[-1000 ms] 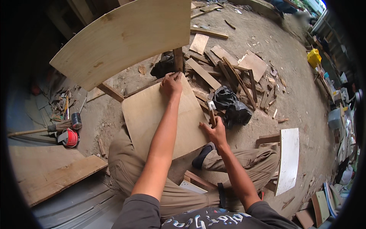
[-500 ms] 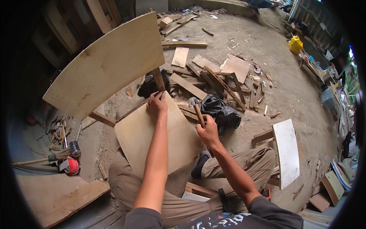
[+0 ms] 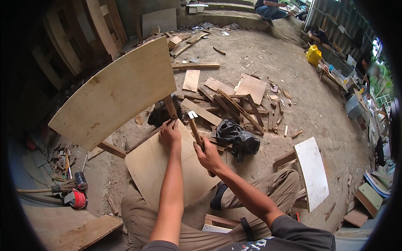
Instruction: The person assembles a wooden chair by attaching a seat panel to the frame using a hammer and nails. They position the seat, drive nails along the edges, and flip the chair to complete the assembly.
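Note:
A hammer (image 3: 195, 133) with a wooden handle and metal head is gripped in my right hand (image 3: 209, 157), its head raised to the right of my left hand (image 3: 170, 134). My left fingers are bunched at the far corner of a plywood seat panel (image 3: 155, 163), beside an upright wooden post (image 3: 170, 107). Whatever they pinch, if anything, is too small to make out. A curved plywood backrest (image 3: 119, 90) stands beyond the seat, on the post and a second wooden strut (image 3: 111, 149). My left forearm lies over the seat panel.
Scrap wood (image 3: 240, 106) and a black plastic bag (image 3: 238, 136) lie ahead on the dirt floor. A white-topped wooden piece (image 3: 312, 173) stands at right. A red reel (image 3: 77, 198) and a can (image 3: 81, 180) sit at left. Another person (image 3: 271, 10) crouches far back.
My right hand has brought the hammer leftward, closer to my left hand. My left hand stays at the panel's corner. The view has tilted up a little, showing more of the far person.

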`<state>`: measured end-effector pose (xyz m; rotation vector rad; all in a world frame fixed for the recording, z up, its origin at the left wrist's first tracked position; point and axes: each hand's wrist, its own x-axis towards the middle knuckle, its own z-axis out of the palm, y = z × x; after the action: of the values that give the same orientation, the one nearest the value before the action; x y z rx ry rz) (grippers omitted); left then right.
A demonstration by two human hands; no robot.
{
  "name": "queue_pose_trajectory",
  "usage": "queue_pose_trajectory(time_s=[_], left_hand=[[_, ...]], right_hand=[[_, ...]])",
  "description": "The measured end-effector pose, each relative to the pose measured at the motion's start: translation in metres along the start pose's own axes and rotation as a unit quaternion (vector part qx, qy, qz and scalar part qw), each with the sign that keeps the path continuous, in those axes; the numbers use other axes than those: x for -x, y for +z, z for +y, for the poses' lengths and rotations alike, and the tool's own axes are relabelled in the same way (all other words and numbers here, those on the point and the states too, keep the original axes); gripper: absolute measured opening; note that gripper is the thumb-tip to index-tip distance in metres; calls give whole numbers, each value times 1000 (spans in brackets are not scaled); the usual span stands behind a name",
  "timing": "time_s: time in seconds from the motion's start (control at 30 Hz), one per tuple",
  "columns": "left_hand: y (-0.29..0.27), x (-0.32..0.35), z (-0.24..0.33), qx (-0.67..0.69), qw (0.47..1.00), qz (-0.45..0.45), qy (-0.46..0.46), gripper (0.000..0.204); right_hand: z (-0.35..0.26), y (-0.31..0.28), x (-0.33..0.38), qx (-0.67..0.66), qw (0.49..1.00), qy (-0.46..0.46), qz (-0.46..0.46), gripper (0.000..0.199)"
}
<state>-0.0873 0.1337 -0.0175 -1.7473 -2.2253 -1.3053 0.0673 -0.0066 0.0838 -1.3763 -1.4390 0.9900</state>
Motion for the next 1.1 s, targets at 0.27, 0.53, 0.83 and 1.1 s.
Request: queue_pose_trajectory(time_s=[0.27, 0.53, 0.83, 1.1], left_hand=[[-12, 3, 13, 9, 1000, -12, 0, 19], [-23, 2, 19, 43, 999, -26, -7, 20], [-18, 4, 22, 21, 1000, -17, -7, 20], [-13, 5, 14, 26, 999, -7, -25, 15]], right_hand=[[10, 2, -13, 58, 997, -54, -2, 40], [23, 6, -25, 73, 994, -79, -6, 38], [30, 7, -35, 115, 984, -136, -13, 33], [37, 14, -37, 159, 976, -142, -54, 33]])
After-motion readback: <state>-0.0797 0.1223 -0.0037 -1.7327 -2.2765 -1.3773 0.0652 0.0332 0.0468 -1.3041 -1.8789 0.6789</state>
